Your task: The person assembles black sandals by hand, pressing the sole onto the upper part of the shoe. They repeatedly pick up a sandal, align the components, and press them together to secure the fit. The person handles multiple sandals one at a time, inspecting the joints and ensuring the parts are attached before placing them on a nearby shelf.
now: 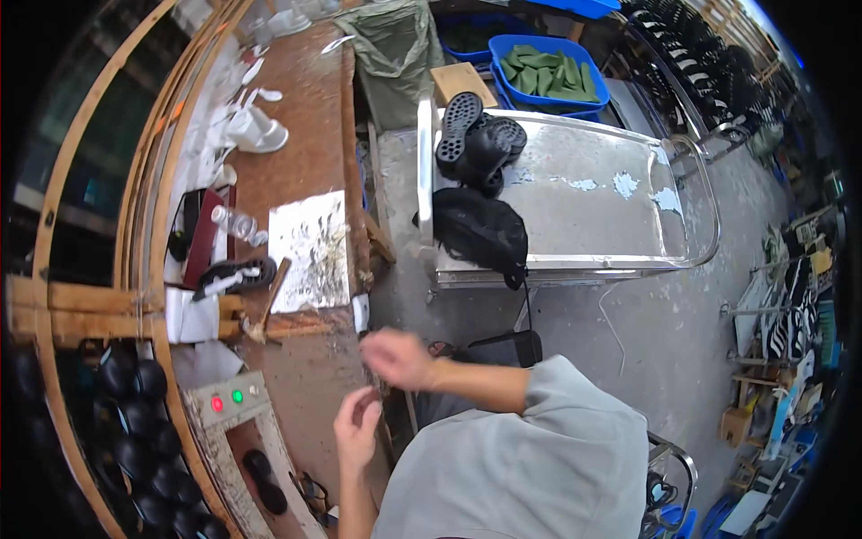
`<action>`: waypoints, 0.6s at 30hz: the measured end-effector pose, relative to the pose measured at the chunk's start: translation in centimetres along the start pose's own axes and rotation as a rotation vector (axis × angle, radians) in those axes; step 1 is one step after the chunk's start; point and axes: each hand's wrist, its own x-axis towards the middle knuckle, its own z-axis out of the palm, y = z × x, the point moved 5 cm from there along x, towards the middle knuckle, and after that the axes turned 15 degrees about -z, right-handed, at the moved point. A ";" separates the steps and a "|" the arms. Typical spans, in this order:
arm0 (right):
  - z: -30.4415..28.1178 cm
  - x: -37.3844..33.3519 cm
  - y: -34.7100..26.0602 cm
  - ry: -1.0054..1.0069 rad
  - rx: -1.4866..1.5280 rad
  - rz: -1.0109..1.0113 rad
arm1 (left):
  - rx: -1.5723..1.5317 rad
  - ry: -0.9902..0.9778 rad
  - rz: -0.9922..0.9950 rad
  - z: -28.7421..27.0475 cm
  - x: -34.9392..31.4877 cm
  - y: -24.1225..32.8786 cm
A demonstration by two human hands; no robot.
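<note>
My left hand point(357, 422) hovers over the near edge of the brown workbench point(310, 364). Its fingers are bent, the thumb stands apart, and nothing shows between them. Just beyond it, at the bench edge, is my right hand point(397, 359), smeared by motion so that its fingers cannot be read. Near both hands lies a white sheet point(310, 251) with dark smears. Beside the sheet rests a wooden-handled brush point(274, 296), and left of that a black shoe sole point(247, 272) with a white object across it. A clear bottle point(233, 222) lies farther back.
At the lower left stands a machine point(202, 409) with red and green lights and a dark item in its slot. A metal cart point(584, 211) carries black shoes point(485, 148) and a black bag point(480, 229). Behind it, a blue bin point(503, 81) holds green pieces.
</note>
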 end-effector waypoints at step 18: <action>-34.9 9.5 26.5 0.766 0.537 0.796 | 0.128 -0.159 -0.284 31.9 56.3 17.7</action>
